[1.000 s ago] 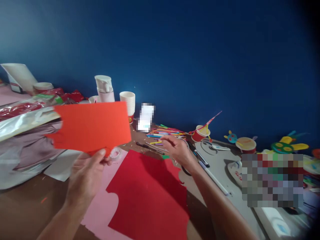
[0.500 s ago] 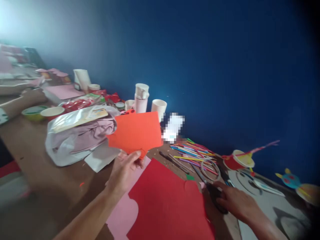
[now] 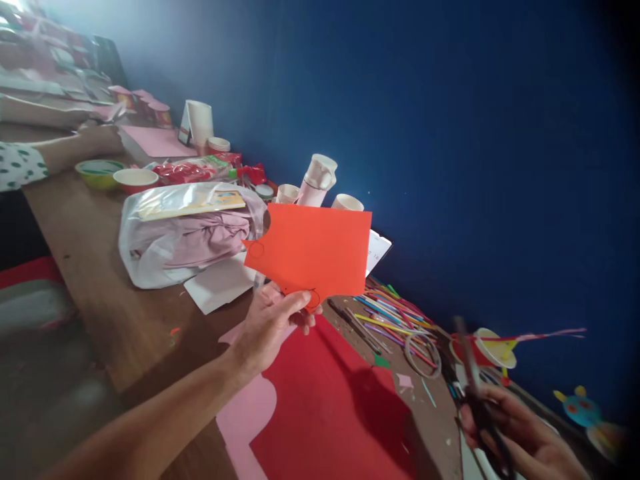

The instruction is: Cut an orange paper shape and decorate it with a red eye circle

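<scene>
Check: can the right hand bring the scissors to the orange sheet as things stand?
Probably yes. The right hand grips the scissors low at the table edge; the left hand holds the orange sheet up in the air, nothing between them.

The right hand (image 3: 520,437) now grips black scissors (image 3: 477,400) lifted off the worktop (image 3: 110,280), no longer resting among the tools there.
</scene>
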Motion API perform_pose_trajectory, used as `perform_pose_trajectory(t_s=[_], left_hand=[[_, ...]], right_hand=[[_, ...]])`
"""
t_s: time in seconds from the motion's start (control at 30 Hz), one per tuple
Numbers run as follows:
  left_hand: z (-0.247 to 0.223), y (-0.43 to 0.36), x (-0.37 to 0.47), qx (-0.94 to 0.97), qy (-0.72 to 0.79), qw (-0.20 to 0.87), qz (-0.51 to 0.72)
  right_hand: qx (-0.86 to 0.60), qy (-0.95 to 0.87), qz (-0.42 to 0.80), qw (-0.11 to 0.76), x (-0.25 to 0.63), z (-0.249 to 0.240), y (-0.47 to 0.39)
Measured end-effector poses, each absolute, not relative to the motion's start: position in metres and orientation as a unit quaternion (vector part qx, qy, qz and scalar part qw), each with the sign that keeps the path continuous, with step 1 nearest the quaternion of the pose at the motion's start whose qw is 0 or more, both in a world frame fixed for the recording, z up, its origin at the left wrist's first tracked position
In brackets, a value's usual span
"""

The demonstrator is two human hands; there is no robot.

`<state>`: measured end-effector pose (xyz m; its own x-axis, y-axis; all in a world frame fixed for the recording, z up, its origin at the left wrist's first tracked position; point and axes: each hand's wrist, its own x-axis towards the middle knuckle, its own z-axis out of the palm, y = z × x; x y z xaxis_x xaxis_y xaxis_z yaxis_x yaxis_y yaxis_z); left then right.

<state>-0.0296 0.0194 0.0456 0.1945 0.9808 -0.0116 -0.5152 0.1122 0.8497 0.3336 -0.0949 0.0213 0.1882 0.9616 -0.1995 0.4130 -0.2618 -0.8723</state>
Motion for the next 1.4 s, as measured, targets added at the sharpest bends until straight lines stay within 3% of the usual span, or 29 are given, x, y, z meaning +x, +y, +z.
perform_pose_trajectory(t_s=[0.1,0.37,0.63,0.77,1.1,1.4], left_hand=[[0.054,0.021,-0.022,0.382,0.309,0.686,0.537],[0.055,0.028,-0.011,0.377,0.285,0.683,0.556],[0.051,0.035,-0.024,0.312,0.302,0.662,0.611],[0.045,0.03,-0.02,0.339,0.293,0.681,0.579],[0.025,0.012,-0.001,0.403,0.29,0.705,0.507],[0.03,0.011,-0.001,0.42,0.32,0.682,0.507]], right_hand=[[-0.599,-0.589,0.397,0.37,0.299,0.032,-0.086],[-0.452,-0.748,0.405,0.268,0.211,0.022,-0.04],[-0.418,-0.738,0.454,0.274,0.21,0.021,-0.035],[-0.435,-0.748,0.43,0.256,0.198,0.015,-0.035],[-0.435,-0.715,0.451,0.309,0.174,0.005,-0.038],[-0.428,-0.709,0.456,0.326,0.172,0.0,-0.04]])
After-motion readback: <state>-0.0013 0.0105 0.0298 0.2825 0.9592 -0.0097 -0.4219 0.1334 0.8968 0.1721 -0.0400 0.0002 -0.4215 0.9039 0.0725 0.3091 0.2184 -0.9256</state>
